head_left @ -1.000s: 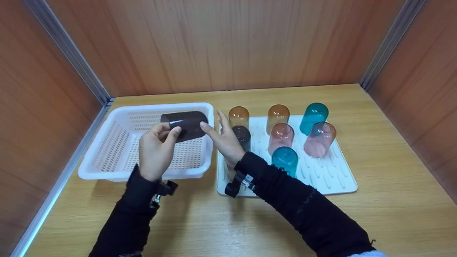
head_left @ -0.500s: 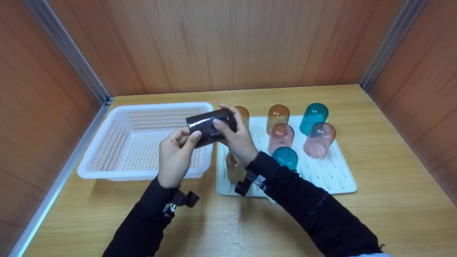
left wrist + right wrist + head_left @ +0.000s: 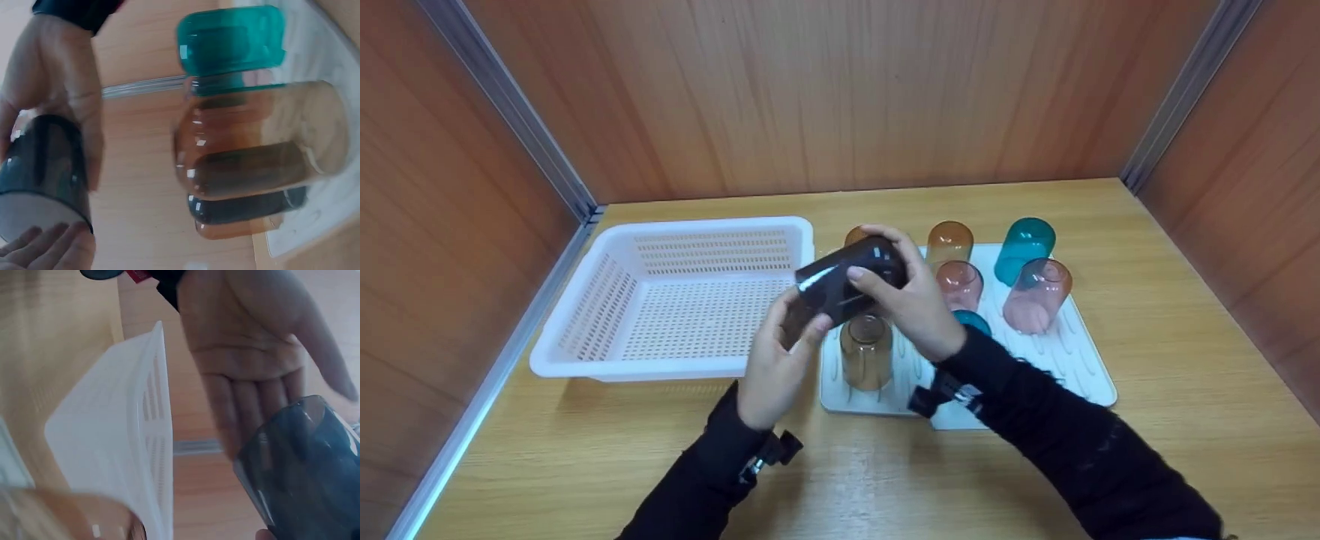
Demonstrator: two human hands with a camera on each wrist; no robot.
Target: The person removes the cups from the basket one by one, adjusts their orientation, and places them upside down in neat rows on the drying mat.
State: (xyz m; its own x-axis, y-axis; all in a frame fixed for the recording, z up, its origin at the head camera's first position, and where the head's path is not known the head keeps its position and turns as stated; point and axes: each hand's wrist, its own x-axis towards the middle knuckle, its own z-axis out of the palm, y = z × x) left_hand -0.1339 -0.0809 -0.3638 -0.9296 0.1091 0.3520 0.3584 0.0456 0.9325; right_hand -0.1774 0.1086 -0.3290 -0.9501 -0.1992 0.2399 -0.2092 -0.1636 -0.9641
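Observation:
A dark tinted drinking glass (image 3: pixel 847 281) is held sideways above the drying mat, its rim toward the left. My right hand (image 3: pixel 919 311) grips it round the closed end, thumb on top. At the rim end my left hand (image 3: pixel 772 371) stays close around the glass. In the right wrist view the left hand (image 3: pixel 247 354) has fairly straight fingers against the rim and its thumb stands apart. Just below, a pale amber glass (image 3: pixel 867 356) stands upside down on the white drying mat (image 3: pixel 1084 367). Behind it, the left wrist view shows another dark glass (image 3: pixel 242 208).
On the mat several more upturned glasses stand: amber (image 3: pixel 950 241), teal (image 3: pixel 1026 251), pink (image 3: pixel 960 283) and pink-orange (image 3: pixel 1039 296). A nearer teal glass (image 3: pixel 973 321) is partly behind the right arm. A white slotted basket (image 3: pixel 660 369) stands left of the mat.
The dark glass has moved right, from over the basket to over the mat. My right hand has taken hold of its closed end, while the left hand's hold at the rim has loosened.

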